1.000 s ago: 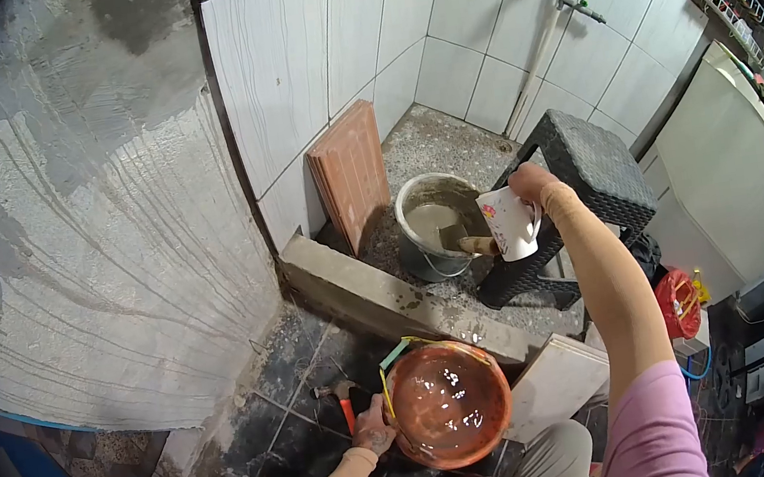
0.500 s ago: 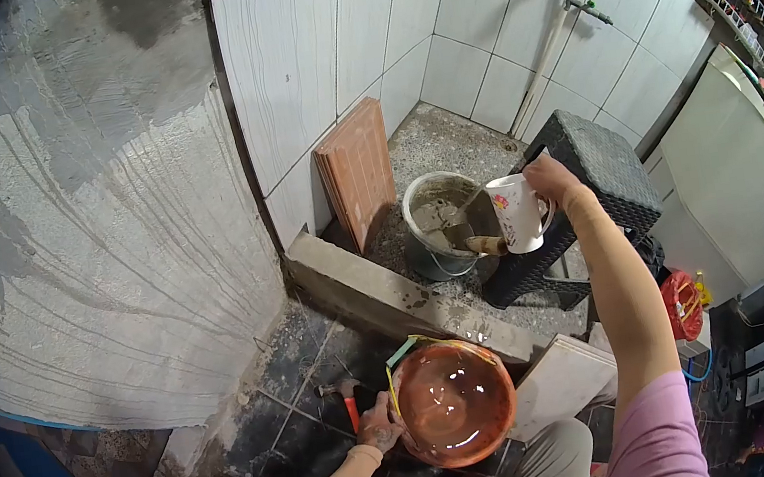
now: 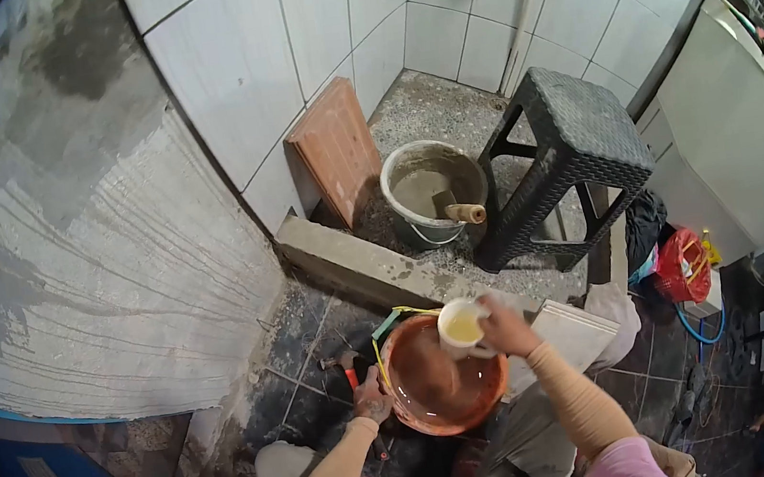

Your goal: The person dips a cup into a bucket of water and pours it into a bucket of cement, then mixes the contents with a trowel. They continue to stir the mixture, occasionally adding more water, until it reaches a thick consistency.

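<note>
A reddish-brown basin (image 3: 406, 409) sits in front of me, with water in it that reflects light. My left hand (image 3: 372, 399) is closed on its left rim, beside a yellow strip (image 3: 382, 373). Over the basin's upper right side is a white mug (image 3: 453, 330), its yellowish inside facing up towards me. My right hand (image 3: 507, 326), slightly blurred, grips the mug at its right side. A hammer (image 3: 349, 370) with a red handle lies on the floor just left of my left hand. Behind a low ledge, a bucket (image 3: 406, 216) holds wet grey mix and a wooden-handled trowel (image 3: 464, 213).
A black woven-pattern stool (image 3: 592, 114) stands right of the bucket. Reddish tiles (image 3: 336, 148) lean on the wall. A low concrete ledge (image 3: 356, 261) runs behind the basin, and pale tiles (image 3: 565, 345) lie to its right. A red bag (image 3: 680, 267) is farther right.
My right hand has brought the mug down from beside the bucket to the basin. The left hand stays at the basin's rim. The view has tilted downward.
</note>
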The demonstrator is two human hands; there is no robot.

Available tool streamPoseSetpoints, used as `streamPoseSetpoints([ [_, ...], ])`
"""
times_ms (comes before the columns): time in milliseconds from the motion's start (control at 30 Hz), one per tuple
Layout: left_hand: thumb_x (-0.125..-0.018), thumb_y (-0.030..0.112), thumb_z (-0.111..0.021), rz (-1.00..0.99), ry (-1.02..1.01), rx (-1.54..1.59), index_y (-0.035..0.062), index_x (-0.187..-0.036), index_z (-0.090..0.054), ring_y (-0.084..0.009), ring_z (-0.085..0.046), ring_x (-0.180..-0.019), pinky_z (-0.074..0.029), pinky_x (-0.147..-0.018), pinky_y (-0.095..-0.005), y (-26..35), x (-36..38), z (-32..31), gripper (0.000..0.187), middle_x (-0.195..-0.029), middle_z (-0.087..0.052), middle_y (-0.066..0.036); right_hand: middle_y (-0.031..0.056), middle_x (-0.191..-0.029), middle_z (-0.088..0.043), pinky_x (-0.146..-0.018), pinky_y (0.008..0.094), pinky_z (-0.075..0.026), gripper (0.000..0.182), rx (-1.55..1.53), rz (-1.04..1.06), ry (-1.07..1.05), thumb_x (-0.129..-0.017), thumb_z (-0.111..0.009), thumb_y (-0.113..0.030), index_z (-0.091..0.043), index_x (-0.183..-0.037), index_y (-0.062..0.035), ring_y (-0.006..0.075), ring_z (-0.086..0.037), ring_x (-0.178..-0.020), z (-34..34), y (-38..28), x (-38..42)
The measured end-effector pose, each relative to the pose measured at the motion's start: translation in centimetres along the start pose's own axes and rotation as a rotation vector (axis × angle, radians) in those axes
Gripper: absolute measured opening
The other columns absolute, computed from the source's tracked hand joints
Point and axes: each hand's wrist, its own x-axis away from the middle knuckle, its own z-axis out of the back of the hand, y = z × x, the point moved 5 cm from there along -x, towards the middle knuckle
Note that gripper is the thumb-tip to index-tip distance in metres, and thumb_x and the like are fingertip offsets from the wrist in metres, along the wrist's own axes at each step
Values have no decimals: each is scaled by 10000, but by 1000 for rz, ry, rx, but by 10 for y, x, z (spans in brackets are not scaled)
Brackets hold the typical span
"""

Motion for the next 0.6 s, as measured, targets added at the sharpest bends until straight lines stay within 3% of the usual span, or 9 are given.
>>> streamPoseSetpoints([
  [67,-751,54,-569,63,42,-37,98,-1041,-474,-454,-602,-871,-495,-714,-473,10,5,2,308,-833,-628,-232,293,-936,-621,-800,514,-468,347,-63,13,-108,-819,-519,-111,-494,-1152,-18,463,-602,-885,-35,13,10],
  [133,-749,56,-583,29,37,-44,94,-1040,-479,-452,-602,-873,-493,-714,-475,18,7,4,311,-840,-629,-236,276,-921,-637,-826,518,-462,299,59,315,40,-792,-532,-93,-509,-1085,-34,450,-612,-911,-80,51,13],
  [167,-748,58,-590,17,33,-46,92,-1039,-481,-451,-603,-873,-493,-714,-476,19,11,5,313,-844,-630,-238,265,-934,-645,-837,507,-467,240,86,106,-139,-784,-544,-92,-521,-1018,-47,433,-623,-906,-88,55,17],
  [267,-732,93,-657,-16,94,-208,78,-1044,-490,-383,-642,-788,-521,-684,-451,5,6,-5,355,-760,-651,-169,264,-946,-648,-822,499,-473,269,53,-126,-486,-789,-535,-86,-524,-1055,-49,420,-631,-895,-96,58,13],
  [300,-748,96,-650,-19,76,-213,60,-1032,-484,-397,-637,-792,-518,-688,-458,9,8,-4,331,-775,-653,-184,268,-935,-650,-804,493,-481,259,57,-9,-419,-798,-541,-98,-553,-1047,-28,437,-624,-887,-89,55,7],
  [400,-767,107,-636,35,107,-268,51,-1031,-484,-413,-630,-802,-511,-683,-464,20,9,-7,309,-788,-651,-200,237,-852,-661,-685,436,-519,213,-5,91,-46,-822,-512,-96,-552,-1005,5,371,-663,-748,-45,59,-41],
  [467,-771,99,-601,93,54,-210,79,-1104,-488,-440,-602,-909,-496,-752,-490,13,10,-8,352,-879,-636,-249,169,-771,-651,-648,407,-533,165,-519,-270,-88,-829,-497,-82,-569,-957,-7,308,-657,-661,-22,78,-85],
  [533,-774,100,-584,129,32,-189,97,-1146,-490,-451,-586,-970,-487,-794,-501,10,9,-8,384,-931,-628,-275,148,-783,-605,-686,406,-534,175,-947,-409,-22,-826,-463,-51,-569,-963,-25,272,-620,-669,-22,96,-123],
  [600,-778,110,-587,146,36,-210,105,-1160,-492,-446,-584,-985,-484,-809,-498,11,10,-10,394,-942,-628,-279,170,-837,-588,-731,423,-528,186,-1236,-594,111,-819,-460,-40,-569,-969,-23,291,-600,-702,-43,117,-154],
])
